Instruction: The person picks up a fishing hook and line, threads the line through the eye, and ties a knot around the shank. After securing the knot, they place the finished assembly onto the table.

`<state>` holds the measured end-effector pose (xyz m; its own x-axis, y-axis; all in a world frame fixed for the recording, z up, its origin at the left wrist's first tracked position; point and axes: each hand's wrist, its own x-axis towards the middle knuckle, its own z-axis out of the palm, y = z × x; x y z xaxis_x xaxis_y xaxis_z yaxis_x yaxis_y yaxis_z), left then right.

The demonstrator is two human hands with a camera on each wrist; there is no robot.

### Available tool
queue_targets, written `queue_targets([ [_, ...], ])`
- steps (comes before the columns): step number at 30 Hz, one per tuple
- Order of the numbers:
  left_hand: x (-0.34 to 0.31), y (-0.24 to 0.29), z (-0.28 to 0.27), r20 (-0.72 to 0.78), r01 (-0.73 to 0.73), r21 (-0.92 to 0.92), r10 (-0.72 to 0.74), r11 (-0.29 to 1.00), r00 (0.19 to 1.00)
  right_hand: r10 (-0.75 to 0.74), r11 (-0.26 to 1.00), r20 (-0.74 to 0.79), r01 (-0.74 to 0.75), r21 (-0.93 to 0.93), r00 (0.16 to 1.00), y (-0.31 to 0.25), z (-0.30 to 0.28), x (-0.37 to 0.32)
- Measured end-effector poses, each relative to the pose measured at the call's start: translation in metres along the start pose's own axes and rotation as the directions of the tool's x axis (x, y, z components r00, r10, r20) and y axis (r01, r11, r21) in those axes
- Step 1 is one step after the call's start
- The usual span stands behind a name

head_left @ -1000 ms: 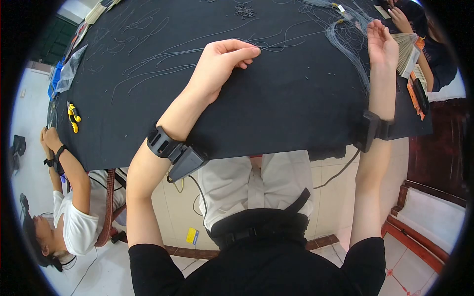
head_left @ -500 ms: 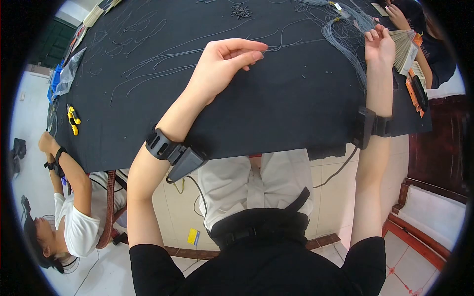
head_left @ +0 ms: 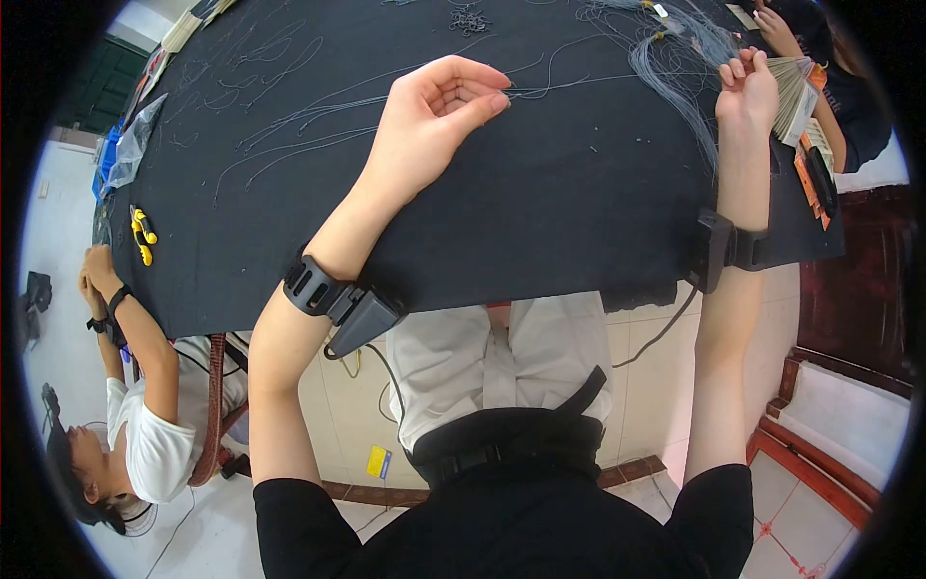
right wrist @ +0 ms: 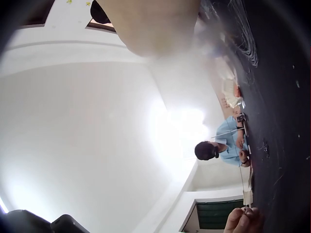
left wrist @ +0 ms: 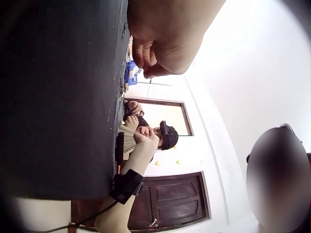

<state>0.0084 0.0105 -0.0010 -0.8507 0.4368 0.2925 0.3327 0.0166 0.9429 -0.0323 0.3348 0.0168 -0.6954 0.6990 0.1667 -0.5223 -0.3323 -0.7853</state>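
My left hand [head_left: 415, 130] is over the black-covered table [head_left: 540, 222], thumb and index fingertips together at a thin grey line [head_left: 540, 92]. The line stretches rightward from those fingertips toward my right hand [head_left: 748, 96], and the right wrist view also shows it rising from the left fingertips. My right hand is at the table's right side, palm up with fingers curled in, pinching the line's far end; its fingertips partly hide the hold. A bundle of grey line [head_left: 666, 92] lies just left of the right hand. Several loose line lengths [head_left: 318, 114] lie left of the left hand.
A small heap of dark metal pieces [head_left: 470, 21] lies at the back. Yellow-handled pliers [head_left: 143, 234] and a clear plastic bag [head_left: 138, 145] are at the left. Stacked pale cards [head_left: 793, 96] stand beside the right hand. Other people sit at both sides.
My left index finger, straighter half a second ago, is now bent, and the left fingertips have drawn slightly left. The right hand's fingers are more curled than a second ago.
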Motion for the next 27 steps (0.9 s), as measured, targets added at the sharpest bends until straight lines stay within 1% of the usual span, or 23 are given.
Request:
queue_targets([
  [2, 0.0, 0.001, 0.0, -0.002, 0.003, 0.008, -0.003, 1.0, 1.0, -0.017, 0.999, -0.02, 0.016, -0.046, 1.0, -0.003, 0.003, -0.003],
  [8, 0.0, 0.001, 0.0, -0.011, -0.024, -0.004, 0.024, 1.0, 1.0, -0.032, 0.998, -0.032, 0.03, -0.048, 0.999, -0.005, 0.004, -0.005],
  [11, 0.0, 0.002, 0.0, -0.007, -0.025, -0.013, 0.025, 1.0, 1.0, -0.065, 0.997, -0.058, 0.062, -0.055, 0.996, -0.006, 0.004, -0.003],
  [14, -0.001, 0.005, 0.0, -0.002, 0.055, -0.038, -0.055, 0.998, 0.998, -0.06, 0.993, -0.113, 0.047, -0.112, 0.992, -0.007, 0.011, -0.01],
  [17, -0.003, 0.001, -0.003, 0.033, 0.198, -0.128, -0.195, 0.972, 0.98, -0.013, 0.972, 0.099, 0.036, -0.231, 0.995, 0.004, 0.005, -0.002],
  [18, -0.003, 0.001, -0.004, 0.038, 0.237, -0.168, -0.234, 0.957, 0.972, 0.021, 0.944, 0.207, 0.049, -0.328, 0.978, 0.005, 0.007, -0.006],
  [19, -0.003, 0.001, -0.005, 0.044, 0.276, -0.209, -0.273, 0.938, 0.961, 0.09, 0.907, 0.311, 0.051, -0.417, 0.946, 0.006, 0.008, -0.01],
  [20, -0.003, 0.001, -0.005, 0.051, 0.313, -0.249, -0.31, 0.917, 0.949, 0.167, 0.862, 0.405, 0.066, -0.502, 0.899, 0.007, 0.01, -0.014],
  [21, -0.003, 0.002, -0.005, 0.064, 0.322, -0.265, -0.316, 0.909, 0.947, 0.25, 0.81, 0.484, 0.092, -0.579, 0.839, 0.007, 0.013, -0.021],
  [22, -0.004, 0.003, -0.003, 0.077, 0.331, -0.28, -0.322, 0.901, 0.943, 0.297, 0.758, 0.57, 0.175, -0.629, 0.766, 0.005, 0.022, -0.037],
  [23, -0.005, 0.005, -0.002, 0.087, 0.34, -0.294, -0.329, 0.893, 0.94, 0.35, 0.703, 0.643, 0.262, -0.661, 0.681, 0.004, 0.031, -0.055],
  [25, -0.006, 0.006, 0.0, 0.09, 0.344, -0.306, -0.332, 0.888, 0.939, 0.392, 0.634, 0.809, 0.509, -0.582, 0.437, 0.009, 0.038, -0.082],
  [27, -0.007, 0.006, -0.001, 0.083, 0.346, -0.313, -0.338, 0.884, 0.938, 0.453, 0.718, 0.849, 0.454, -0.528, 0.271, 0.015, 0.046, -0.103],
])
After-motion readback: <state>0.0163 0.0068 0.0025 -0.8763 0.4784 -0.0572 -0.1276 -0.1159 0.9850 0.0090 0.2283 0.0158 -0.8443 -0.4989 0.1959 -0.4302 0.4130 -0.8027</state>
